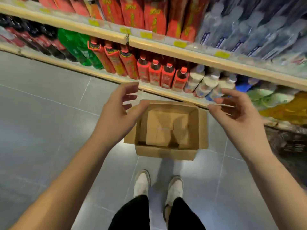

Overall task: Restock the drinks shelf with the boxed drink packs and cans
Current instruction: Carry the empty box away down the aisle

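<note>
Head view looks straight down on a brown open-topped cardboard box standing on the grey tiled floor. Inside the box only its own folded bottom flaps show.

Above the box's far-left corner hovers the left hand, its fingers spread and loosely curled, gripping nothing. Its thumb overlaps the box's rim, though contact cannot be judged.

Above the far-right corner is the right hand, its fingers half curled and the thumb drawn toward the forefinger. A thin pale streak by the fingertips is too blurred to tell whether anything is pinched there.

Just beyond the box runs the cream-edged bottom drinks shelf. It carries red-labelled bottles with red caps straight beyond the box and pale milky bottles beyond its right side. Green plastic bottles and dark cola bottles stand farther left.

On the near side of the box stand two white shoes under black trouser legs. A dark mesh basket sits well to the box's right.
</note>
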Available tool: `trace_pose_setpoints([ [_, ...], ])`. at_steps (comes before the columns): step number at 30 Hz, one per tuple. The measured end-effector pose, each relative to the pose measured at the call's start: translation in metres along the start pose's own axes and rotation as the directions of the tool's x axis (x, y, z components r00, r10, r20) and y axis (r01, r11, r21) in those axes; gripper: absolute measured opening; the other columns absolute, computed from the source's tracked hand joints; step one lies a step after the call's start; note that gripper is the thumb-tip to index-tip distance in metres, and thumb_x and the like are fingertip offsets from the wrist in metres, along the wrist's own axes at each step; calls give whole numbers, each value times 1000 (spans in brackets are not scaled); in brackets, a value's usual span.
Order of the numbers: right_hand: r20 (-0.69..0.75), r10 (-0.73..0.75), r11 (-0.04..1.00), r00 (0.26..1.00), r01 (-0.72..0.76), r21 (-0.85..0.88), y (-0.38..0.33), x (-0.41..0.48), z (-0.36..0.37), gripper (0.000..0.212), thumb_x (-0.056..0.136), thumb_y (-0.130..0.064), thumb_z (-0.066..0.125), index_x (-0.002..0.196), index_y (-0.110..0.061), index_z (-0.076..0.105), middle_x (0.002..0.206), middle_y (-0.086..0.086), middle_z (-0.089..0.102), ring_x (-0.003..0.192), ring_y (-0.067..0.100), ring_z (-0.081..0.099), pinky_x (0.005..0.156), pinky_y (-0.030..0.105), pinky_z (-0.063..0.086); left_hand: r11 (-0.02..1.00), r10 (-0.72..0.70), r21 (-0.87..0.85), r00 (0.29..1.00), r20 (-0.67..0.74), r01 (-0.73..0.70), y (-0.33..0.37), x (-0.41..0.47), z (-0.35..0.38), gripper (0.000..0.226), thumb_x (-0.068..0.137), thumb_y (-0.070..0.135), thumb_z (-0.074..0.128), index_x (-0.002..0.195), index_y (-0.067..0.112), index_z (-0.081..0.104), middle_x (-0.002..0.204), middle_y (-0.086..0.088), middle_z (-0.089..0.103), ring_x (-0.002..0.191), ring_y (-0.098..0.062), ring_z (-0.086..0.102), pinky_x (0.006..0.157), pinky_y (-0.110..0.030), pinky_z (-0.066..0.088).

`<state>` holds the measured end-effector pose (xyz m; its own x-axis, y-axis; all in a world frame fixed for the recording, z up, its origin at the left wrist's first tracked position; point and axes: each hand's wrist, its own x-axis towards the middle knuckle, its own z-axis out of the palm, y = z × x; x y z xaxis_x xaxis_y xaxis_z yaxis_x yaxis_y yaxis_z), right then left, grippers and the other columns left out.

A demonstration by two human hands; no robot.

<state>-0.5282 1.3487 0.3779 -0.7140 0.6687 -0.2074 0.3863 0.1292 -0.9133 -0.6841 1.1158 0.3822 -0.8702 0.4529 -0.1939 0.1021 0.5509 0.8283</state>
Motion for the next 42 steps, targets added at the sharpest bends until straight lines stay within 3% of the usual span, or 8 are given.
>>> trace_pose_setpoints([
  [8,25,67,992,997,-64,-110,285,54,91,45,88,-26,78,129,-35,60,101,-14,68,95,5,67,88,26,54,996,-85,12,996,10,85,-252,45,145,53,89,41,71,135,41,45,129,23,55,117,4,55,91,-19,48],
  [11,-4,40,972,999,-40,-230,365,75,113,54,88,-34,77,137,-34,56,117,-14,64,110,6,62,96,24,50,995,-60,81,998,0,60,-327,67,183,56,88,45,72,136,44,42,135,22,50,123,-1,50,96,-23,43],
  [14,-78,-88,896,993,44,-442,424,91,124,61,90,-44,73,145,-38,47,140,-5,48,134,16,47,113,39,43,962,28,274,994,-109,3,-383,88,211,63,89,49,70,143,42,39,142,14,46,135,-11,40,107,-33,35],
  [16,-88,-118,869,989,60,-491,451,99,127,66,91,-46,73,149,-39,42,151,-5,39,143,18,38,117,45,40,960,46,282,986,-160,1,-408,98,225,67,89,42,71,147,38,38,148,6,42,139,-13,35,111,-36,33],
  [23,-144,-86,875,986,6,-484,477,110,127,79,91,-35,75,158,-32,32,164,-7,27,151,15,28,119,32,29,977,3,212,991,-136,26,-452,109,236,78,88,36,74,151,42,30,151,8,38,139,-16,40,110,-51,44],
  [35,-38,66,909,997,-76,-410,490,111,99,89,91,-36,74,158,-53,18,159,-5,36,143,22,40,110,51,45,994,-58,91,998,22,56,-461,105,231,89,90,23,72,149,59,16,154,11,39,134,-23,51,100,-51,53],
  [40,2,105,961,994,-101,-257,489,106,98,83,92,-32,73,155,-55,24,156,-18,40,138,14,43,107,47,48,977,-206,-40,977,54,209,-457,98,231,89,91,24,72,143,70,16,128,24,52,136,-27,49,97,-55,53],
  [42,0,128,971,992,-126,-203,488,106,99,83,91,-32,74,154,-56,26,155,-19,41,136,13,44,105,48,49,966,-241,-84,968,66,246,-455,99,232,88,91,25,72,141,73,18,130,19,50,136,-26,49,96,-56,54],
])
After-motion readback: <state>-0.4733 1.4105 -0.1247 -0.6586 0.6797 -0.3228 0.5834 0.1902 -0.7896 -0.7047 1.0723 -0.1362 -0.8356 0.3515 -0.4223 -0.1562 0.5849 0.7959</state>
